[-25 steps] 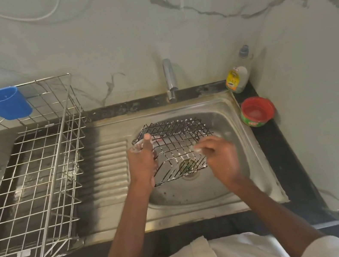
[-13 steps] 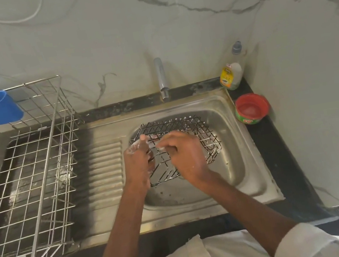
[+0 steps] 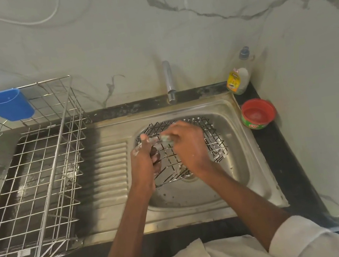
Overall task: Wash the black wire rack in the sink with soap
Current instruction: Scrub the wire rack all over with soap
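Note:
The black wire rack (image 3: 212, 141) sits tilted inside the steel sink (image 3: 241, 161), flecked with white suds. My left hand (image 3: 145, 162) grips the rack's left edge, soap foam on the fingers. My right hand (image 3: 186, 145) is closed on a small green scrubber (image 3: 167, 139) and presses it against the rack's upper left wires. Both hands cover the rack's middle. The tap (image 3: 169, 82) stands behind the sink with no water running.
A steel dish-drying basket (image 3: 30, 182) with a blue cutlery holder (image 3: 7, 108) stands on the left of the counter. A soap bottle (image 3: 237, 77) and a red-lidded tub (image 3: 257, 114) sit at the right, near the wall corner.
My right hand has moved from the rack's right side to its upper left, close to my left hand. The left hand has kept its hold on the rack's edge.

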### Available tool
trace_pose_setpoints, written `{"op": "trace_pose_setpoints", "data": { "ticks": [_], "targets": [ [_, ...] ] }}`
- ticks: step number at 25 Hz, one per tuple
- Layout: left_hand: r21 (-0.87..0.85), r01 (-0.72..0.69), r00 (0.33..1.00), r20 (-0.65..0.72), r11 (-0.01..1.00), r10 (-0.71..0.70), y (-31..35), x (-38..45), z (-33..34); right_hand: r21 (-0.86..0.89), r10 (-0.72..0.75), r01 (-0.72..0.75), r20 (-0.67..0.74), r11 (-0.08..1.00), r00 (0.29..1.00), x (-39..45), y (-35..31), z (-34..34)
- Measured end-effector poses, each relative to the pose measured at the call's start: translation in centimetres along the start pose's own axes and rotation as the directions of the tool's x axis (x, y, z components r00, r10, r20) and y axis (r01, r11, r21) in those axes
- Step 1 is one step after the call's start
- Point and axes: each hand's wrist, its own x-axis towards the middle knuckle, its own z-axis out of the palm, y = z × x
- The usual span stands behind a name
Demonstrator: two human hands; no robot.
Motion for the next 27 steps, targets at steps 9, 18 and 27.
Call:
{"op": "trace_pose_setpoints", "data": {
  "ticks": [9, 18, 27],
  "targets": [
    [0.010, -0.015, 1.000, -0.010, 1.000, 0.015, 0.5, -0.5, 0.8, -0.074, 0.015, -0.019, -0.052, 0.997, 0.999, -1.3, -0.2, 0.2],
    [0.023, 0.036, 0.998, -0.048, 0.999, -0.035, 0.4, -0.3, 1.0, -0.173, 0.287, -0.318, -0.185, 0.932, 0.940, -0.9, 5.2, -3.0],
    [0.042, 0.022, 0.994, -0.112, 0.999, -0.017, -0.5, 0.8, -0.4, -0.348, 0.331, -0.341, -0.090, 0.873, 0.939, 0.2, 8.9, -5.1]
  ]
}}
